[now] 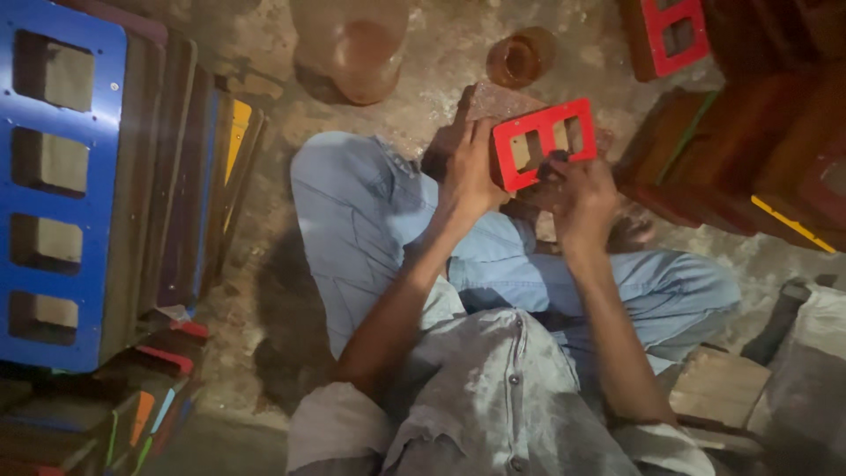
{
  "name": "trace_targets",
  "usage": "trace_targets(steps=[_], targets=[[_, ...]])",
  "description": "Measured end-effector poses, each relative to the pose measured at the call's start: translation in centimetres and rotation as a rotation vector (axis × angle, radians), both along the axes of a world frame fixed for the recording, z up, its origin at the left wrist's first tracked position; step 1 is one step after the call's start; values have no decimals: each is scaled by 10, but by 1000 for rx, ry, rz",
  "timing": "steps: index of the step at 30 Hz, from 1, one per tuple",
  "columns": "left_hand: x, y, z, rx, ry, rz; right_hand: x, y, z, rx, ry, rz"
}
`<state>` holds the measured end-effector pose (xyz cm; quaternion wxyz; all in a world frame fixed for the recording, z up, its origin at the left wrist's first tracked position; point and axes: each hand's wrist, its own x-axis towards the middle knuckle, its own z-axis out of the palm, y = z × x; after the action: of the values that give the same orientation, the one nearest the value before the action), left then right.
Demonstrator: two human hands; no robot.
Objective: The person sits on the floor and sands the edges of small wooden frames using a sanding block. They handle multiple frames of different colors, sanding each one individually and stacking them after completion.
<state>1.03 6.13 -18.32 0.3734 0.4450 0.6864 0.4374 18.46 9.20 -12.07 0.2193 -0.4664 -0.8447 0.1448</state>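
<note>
Seen from the head camera, a person sits cross-legged on a gritty concrete floor (264, 291), both hands working a red rectangular panel with cut-out windows (544, 141) just above frame centre. The left hand (471, 172) is closed on the panel's nine o'clock edge, fingers wrapped over it; the right hand (583, 198) is clamped on its lower corner at five o'clock. The panel rests on a brown wooden block (485, 104) over the lap. At nine o'clock stands a tall blue panel with four window openings (62, 194), backed by stacked boards. A clear plastic jar (352, 44) sits at twelve o'clock, a small amber glass (520, 57) just beside it. More red-faced wooden blocks (749, 150) pile up at two o'clock.
</note>
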Motion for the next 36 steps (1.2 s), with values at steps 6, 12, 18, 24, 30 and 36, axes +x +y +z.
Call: trace_targets(steps=[6,12,18,24,30,36], targets=[[1,0,-2,-106,63,-54,-38,47,-14,-220,363,-186],[3,-1,-2,-41,30,-17,-26,55,-12,58,16,122],[-1,-1,3,-25,21,2,0,14,-7,-47,81,52],[-2,-1,9,24,29,3,3,-17,-20,69,6,180],[-2,-5,11,176,-22,16,53,42,-27,98,-98,-57],[0,-7,4,183,115,11,84,48,-20,-116,9,-102]])
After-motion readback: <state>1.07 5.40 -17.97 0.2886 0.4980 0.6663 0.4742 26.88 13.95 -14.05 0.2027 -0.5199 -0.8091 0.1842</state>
